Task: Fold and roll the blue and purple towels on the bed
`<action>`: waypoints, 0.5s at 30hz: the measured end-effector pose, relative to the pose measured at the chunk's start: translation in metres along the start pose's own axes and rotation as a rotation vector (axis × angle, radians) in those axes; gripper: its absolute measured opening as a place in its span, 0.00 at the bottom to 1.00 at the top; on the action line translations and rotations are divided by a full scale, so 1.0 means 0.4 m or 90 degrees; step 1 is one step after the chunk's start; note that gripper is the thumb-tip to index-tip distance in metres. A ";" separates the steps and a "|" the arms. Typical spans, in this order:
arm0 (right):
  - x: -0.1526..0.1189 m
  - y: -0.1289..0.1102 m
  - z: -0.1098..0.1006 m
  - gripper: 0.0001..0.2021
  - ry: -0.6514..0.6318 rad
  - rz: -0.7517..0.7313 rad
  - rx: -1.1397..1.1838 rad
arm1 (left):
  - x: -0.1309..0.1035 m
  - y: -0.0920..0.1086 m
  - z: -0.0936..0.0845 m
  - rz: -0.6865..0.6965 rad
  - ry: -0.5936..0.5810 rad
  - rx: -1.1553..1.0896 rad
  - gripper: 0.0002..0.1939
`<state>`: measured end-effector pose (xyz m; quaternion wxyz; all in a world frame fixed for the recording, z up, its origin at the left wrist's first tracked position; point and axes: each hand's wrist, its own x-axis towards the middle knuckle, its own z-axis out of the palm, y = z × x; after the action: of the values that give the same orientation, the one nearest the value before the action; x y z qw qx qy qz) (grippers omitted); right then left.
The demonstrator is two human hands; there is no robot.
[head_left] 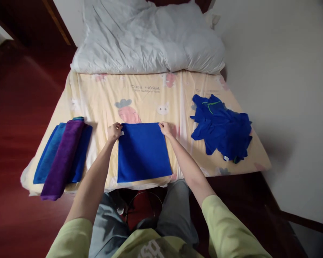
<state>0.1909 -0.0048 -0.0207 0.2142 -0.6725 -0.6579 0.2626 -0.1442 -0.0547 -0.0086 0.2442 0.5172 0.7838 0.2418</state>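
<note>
Blue and purple folded cloths (61, 154) lie stacked at the left edge of the bed (102, 96), the purple one draped lengthwise over the blue. At centre, a person pinches the two far corners of a blue cloth (144, 152) laid flat and square on the cartoon-print sheet: the left hand (114, 130) is closed on the left corner beside a small white tag, the right hand (165, 128) closed on the right corner. Folding appears to be under way, with this cloth smoothed out between folds; the next move would likely call for carrying both corners evenly toward the near edge. To the right sits a loose heap of blue cloths (222, 129), unfolded. Faint writing on the sheet above the carrot picture is too blurred to read. A rumpled white duvet (148, 36) fills the bed's head.
</note>
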 end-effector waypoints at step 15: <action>0.042 -0.006 0.015 0.13 0.035 0.040 -0.097 | 0.048 0.027 0.000 0.067 0.010 0.170 0.12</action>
<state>0.1853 0.0116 -0.0249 0.1720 -0.7142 -0.6483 0.2001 -0.1434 -0.0330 -0.0045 0.1541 0.5836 0.7827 0.1518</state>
